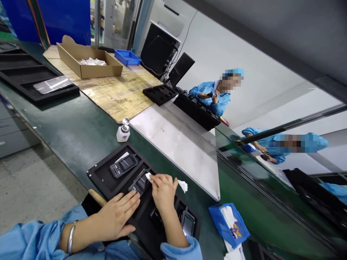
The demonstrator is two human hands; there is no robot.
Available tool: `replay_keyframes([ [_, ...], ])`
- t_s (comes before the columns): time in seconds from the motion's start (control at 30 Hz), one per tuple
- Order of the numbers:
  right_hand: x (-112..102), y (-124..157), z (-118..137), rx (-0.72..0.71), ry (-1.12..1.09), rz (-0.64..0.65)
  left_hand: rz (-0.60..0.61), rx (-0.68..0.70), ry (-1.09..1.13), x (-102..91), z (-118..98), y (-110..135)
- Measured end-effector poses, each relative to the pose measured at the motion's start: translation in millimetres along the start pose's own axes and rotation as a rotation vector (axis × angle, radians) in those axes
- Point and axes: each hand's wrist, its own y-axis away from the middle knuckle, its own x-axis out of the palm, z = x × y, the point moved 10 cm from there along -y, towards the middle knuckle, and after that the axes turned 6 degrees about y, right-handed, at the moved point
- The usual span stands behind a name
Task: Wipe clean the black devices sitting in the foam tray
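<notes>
My right hand (164,191) pinches a white wipe (148,177) and presses it on the screen end of a black handheld device (139,183) with keys. Another end of white cloth (183,186) sticks out on the far side of that hand. Flat fingers of my left hand (116,213) rest on the device's near end, apart from each other only slightly. The device lies in a compartment of a black foam tray (100,177). A similar device (124,165) sits in the compartment to the left, and one more (187,222) lies at the right, partly behind my right forearm.
A white dispenser bottle (123,133) with its metal lid up stands beyond the tray. Right of it lies a pale metal board (179,144). A blue bin (229,224) holds white wipes. Farther back are a cardboard box (89,72) and another foam tray (40,97). Two people work behind.
</notes>
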Motion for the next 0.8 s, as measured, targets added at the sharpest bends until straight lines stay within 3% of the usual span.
replay_keyframes([
  [0.17, -0.7, -5.4, -5.0, 0.036, -0.058, -0.01, 0.005, 0.002, -0.006, -3.6, -3.3, -2.6],
  [0.3, 5.0, -16.1, 22.9, 0.002, -0.121, 0.019, -0.025, -0.002, -0.003, -5.3, -1.7, -1.9],
  [0.43, 7.5, 4.7, 51.0, -0.145, -0.193, 0.078, -0.026, -0.001, -0.004, -3.3, -0.9, -0.1],
  [0.5, 4.0, 11.4, 49.5, -0.168, -0.181, 0.061, -0.016, 0.006, -0.017, -2.1, -1.8, -0.1],
  [0.63, -2.6, 8.5, 26.8, -0.064, -0.089, 0.008, -0.024, 0.01, -0.056, -4.8, -1.8, -0.7],
  [0.73, 1.5, 9.8, 36.2, -0.17, -0.143, 0.063, -0.045, 0.02, -0.062, -9.1, -0.5, -0.4],
  [0.8, 0.8, 9.1, 32.3, -0.123, -0.141, 0.051, -0.072, 0.044, -0.062, -12.7, -0.2, 1.0],
])
